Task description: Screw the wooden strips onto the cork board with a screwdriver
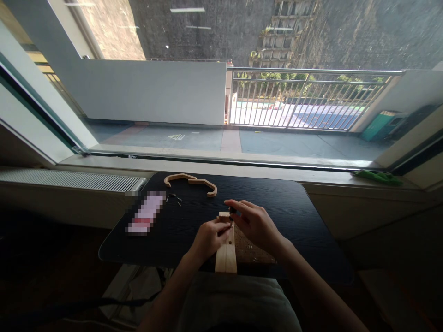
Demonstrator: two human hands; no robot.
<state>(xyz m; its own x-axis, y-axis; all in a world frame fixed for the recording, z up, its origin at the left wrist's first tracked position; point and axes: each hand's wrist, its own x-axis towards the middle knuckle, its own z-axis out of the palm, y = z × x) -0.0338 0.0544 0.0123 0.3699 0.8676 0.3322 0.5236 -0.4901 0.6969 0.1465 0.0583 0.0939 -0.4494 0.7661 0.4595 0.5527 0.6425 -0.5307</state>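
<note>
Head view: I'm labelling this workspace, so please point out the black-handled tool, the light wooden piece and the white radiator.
Black-handled tool (233, 211), head view: its handle.
Light wooden piece (229, 255), head view: near its lower end.
White radiator (69, 180), head view: its top grille.

Left hand (207, 237) back up, fingers reaching toward right hand (254, 219). Right hand just beyond and to right of left, thumb and fingers drawn into pinch, one finger extended over left fingertips. Left forearm (169, 290) and right forearm (308, 276) bare, slanting inward, converging at hands.
</note>
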